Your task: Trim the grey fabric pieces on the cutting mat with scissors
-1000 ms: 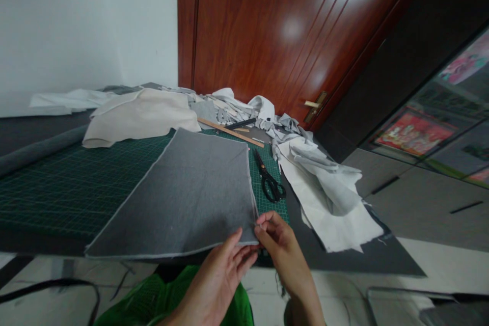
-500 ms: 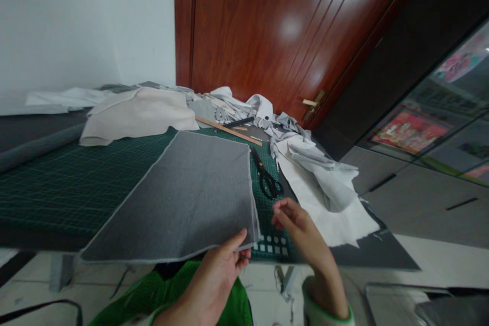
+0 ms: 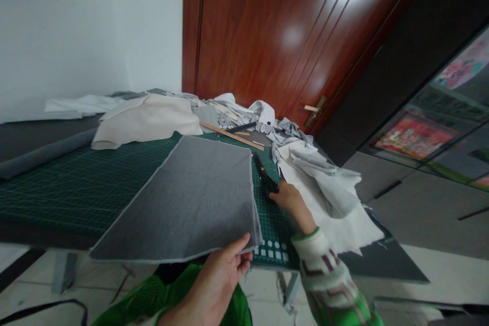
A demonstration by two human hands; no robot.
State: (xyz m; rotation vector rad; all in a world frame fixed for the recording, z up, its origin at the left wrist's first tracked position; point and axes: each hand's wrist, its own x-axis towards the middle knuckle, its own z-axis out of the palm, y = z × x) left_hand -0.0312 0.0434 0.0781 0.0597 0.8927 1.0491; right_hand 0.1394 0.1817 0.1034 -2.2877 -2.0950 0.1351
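Observation:
A grey piece of fabric (image 3: 187, 198) with pale cut edges lies spread over the green cutting mat (image 3: 130, 173). My left hand (image 3: 225, 270) pinches its near right corner, thumb on top and fingers beneath, at the table's front edge. On the mat to the right of the fabric lies a pair of black scissors (image 3: 263, 173), blades pointing away from me. My right hand (image 3: 286, 197) is closed around the scissors' handles, which its fingers partly hide.
A wooden ruler (image 3: 231, 136) lies beyond the fabric. Cream cloth (image 3: 148, 119) is at the back left, with fabric scraps (image 3: 229, 109) heaped along the back. White and pale grey cloth (image 3: 324, 188) covers the right side. A brown door (image 3: 260, 35) stands behind the table.
My right hand has moved forward from beside the mat and taken hold of the scissors' handles. My left hand keeps its pinch on the fabric corner. The view has shifted slightly.

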